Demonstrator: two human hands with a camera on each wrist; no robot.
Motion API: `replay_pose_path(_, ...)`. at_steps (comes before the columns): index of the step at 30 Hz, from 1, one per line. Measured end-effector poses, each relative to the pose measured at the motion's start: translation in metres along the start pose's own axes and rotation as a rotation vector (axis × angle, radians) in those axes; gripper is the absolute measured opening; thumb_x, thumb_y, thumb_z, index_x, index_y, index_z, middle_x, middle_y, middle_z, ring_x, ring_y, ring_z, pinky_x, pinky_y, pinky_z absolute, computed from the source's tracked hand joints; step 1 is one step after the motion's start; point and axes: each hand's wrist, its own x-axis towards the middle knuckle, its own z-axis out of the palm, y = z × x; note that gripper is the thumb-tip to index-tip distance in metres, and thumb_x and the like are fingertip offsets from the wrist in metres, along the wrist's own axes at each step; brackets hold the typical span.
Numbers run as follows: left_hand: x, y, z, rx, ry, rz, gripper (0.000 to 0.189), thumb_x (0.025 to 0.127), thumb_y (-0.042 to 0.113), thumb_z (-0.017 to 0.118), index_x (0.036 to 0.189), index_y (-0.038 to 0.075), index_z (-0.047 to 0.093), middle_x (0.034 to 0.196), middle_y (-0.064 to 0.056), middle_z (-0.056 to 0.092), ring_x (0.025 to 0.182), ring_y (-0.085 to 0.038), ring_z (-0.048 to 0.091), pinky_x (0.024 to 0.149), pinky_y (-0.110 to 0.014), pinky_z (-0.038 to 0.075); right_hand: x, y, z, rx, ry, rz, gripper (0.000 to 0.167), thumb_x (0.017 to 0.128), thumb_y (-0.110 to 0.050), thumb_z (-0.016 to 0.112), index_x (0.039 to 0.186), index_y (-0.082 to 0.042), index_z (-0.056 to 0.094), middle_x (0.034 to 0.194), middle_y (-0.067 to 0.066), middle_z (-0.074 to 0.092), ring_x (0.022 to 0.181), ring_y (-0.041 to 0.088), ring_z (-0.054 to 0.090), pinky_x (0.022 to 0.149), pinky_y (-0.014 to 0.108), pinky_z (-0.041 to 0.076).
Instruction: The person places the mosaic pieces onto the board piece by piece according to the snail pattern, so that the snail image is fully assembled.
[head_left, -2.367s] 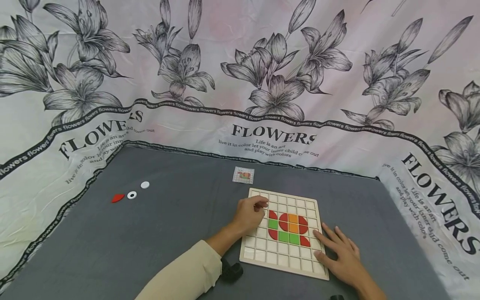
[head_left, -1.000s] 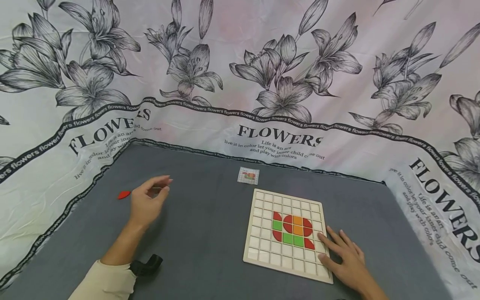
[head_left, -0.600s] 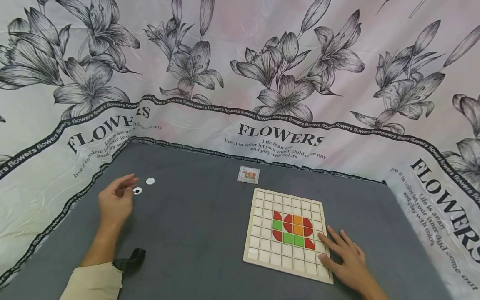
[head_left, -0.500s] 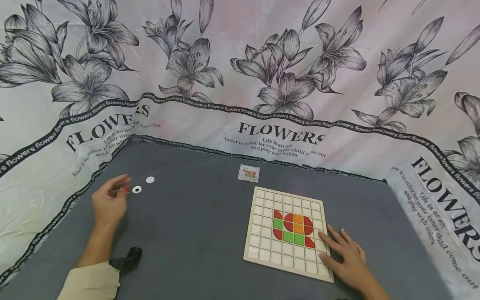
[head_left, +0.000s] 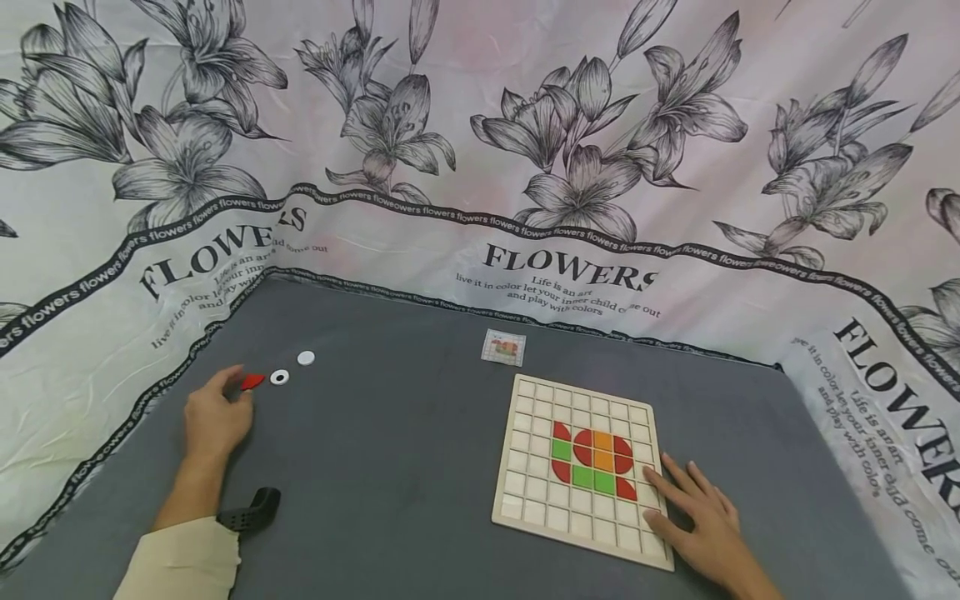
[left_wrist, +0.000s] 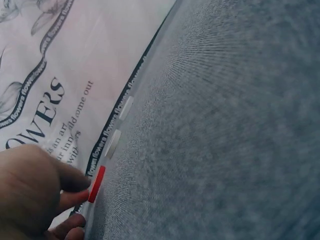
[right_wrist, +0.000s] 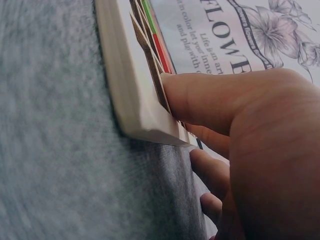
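On the left of the table, my left hand (head_left: 217, 417) is at a red leaf-shaped piece (head_left: 252, 381). In the left wrist view its fingers (left_wrist: 75, 181) are right at the red piece's edge, thumb and finger apart; a firm hold does not show. Beside that piece lie a white ring with a dark centre (head_left: 279, 377) and a plain white disc (head_left: 306, 358). My right hand (head_left: 701, 517) rests on the right edge of a wooden grid board (head_left: 525, 500), fingers spread. Red, green and orange pieces (head_left: 603, 450) fill several of its middle squares.
A small card (head_left: 503, 347) printed with a coloured grid picture lies behind the board. The dark grey tabletop (head_left: 375, 467) is bordered by a flower-printed cloth (head_left: 420, 258) at the back and sides.
My left hand has left the board, passed left over the white pieces and come down at the red piece. My right hand stays on the board's edge.
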Motion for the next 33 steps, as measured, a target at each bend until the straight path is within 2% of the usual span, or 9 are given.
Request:
replay_pose_path(2,0.0,0.0,0.001,0.026,-0.053,0.036,0.041,0.089,0.003,0.056,0.13,0.0,0.056,0.124,-0.025,0.057,0.12,-0.05,0.039,0.099,-0.06,0.026,-0.001,0.0,0.0,0.003,0.004,-0.003,0.055,0.092,-0.032,0.066,0.141,-0.013,0.052,0.15,0.022,0.033,0.136,0.051,0.015,0.091,0.074,0.008)
replay_pose_path(5,0.0,0.001,0.003,0.024,-0.077,0.094,0.039,0.087,0.001,0.058,0.127,0.002,0.058,0.122,-0.024,0.059,0.118,-0.051,0.036,0.092,-0.066,0.021,-0.002,0.001,0.0,-0.001,0.012,-0.005,0.055,0.091,-0.032,0.066,0.141,-0.013,0.052,0.15,0.022,0.033,0.135,0.052,0.015,0.091,0.075,0.009)
replay_pose_path(9,-0.001,-0.001,0.006,-0.006,-0.06,0.147,0.036,0.085,0.002,0.065,0.121,0.003,0.063,0.118,-0.021,0.062,0.115,-0.047,0.038,0.085,-0.065,0.02,-0.001,0.0,-0.001,-0.015,0.011,0.004,0.056,0.091,-0.034,0.066,0.141,-0.013,0.052,0.15,0.021,0.033,0.136,0.051,0.015,0.091,0.074,0.009)
replay_pose_path(14,-0.002,-0.004,0.01,0.044,-0.065,0.153,0.045,0.087,0.026,0.074,0.123,0.002,0.062,0.124,-0.026,0.056,0.113,-0.048,0.036,0.084,-0.065,0.017,0.001,0.0,-0.001,-0.023,0.002,0.014,0.057,0.091,-0.035,0.066,0.141,-0.013,0.052,0.15,0.021,0.033,0.136,0.051,0.016,0.092,0.074,0.009)
replay_pose_path(16,-0.001,-0.005,0.012,0.073,-0.042,0.168,0.046,0.086,0.028,0.074,0.122,0.001,0.063,0.123,-0.027,0.056,0.11,-0.047,0.038,0.082,-0.065,0.019,0.001,0.0,-0.001,-0.024,-0.001,0.014,0.057,0.091,-0.036,0.066,0.141,-0.013,0.052,0.15,0.021,0.033,0.135,0.051,0.016,0.092,0.074,0.009)
replay_pose_path(20,0.0,-0.002,0.017,0.073,0.027,0.213,0.037,0.083,0.018,0.077,0.114,0.0,0.067,0.113,-0.024,0.062,0.102,-0.043,0.044,0.078,-0.062,0.024,0.001,0.0,-0.001,-0.02,-0.008,0.013,0.057,0.092,-0.035,0.066,0.141,-0.012,0.051,0.15,0.022,0.032,0.135,0.052,0.016,0.091,0.074,0.009)
replay_pose_path(22,0.0,-0.001,0.018,0.061,0.04,0.232,0.034,0.082,0.012,0.077,0.112,0.0,0.068,0.108,-0.023,0.064,0.1,-0.042,0.046,0.076,-0.06,0.025,0.0,0.0,0.0,-0.022,-0.011,0.015,0.057,0.091,-0.035,0.066,0.141,-0.012,0.051,0.15,0.022,0.032,0.135,0.052,0.016,0.091,0.074,0.009)
replay_pose_path(28,-0.001,-0.002,0.016,0.009,0.003,0.242,0.038,0.079,0.001,0.067,0.117,0.002,0.066,0.111,-0.024,0.063,0.104,-0.043,0.046,0.082,-0.06,0.026,0.0,0.001,0.0,-0.017,-0.01,0.023,0.057,0.091,-0.035,0.066,0.141,-0.012,0.051,0.15,0.021,0.032,0.135,0.051,0.016,0.091,0.074,0.01)
replay_pose_path(33,-0.003,-0.005,0.009,0.014,-0.049,0.206,0.042,0.082,0.004,0.068,0.123,-0.001,0.06,0.117,-0.028,0.057,0.11,-0.05,0.042,0.089,-0.066,0.024,0.0,0.001,0.001,-0.014,-0.007,0.019,0.057,0.091,-0.035,0.066,0.142,-0.013,0.051,0.15,0.02,0.032,0.135,0.051,0.016,0.091,0.074,0.009)
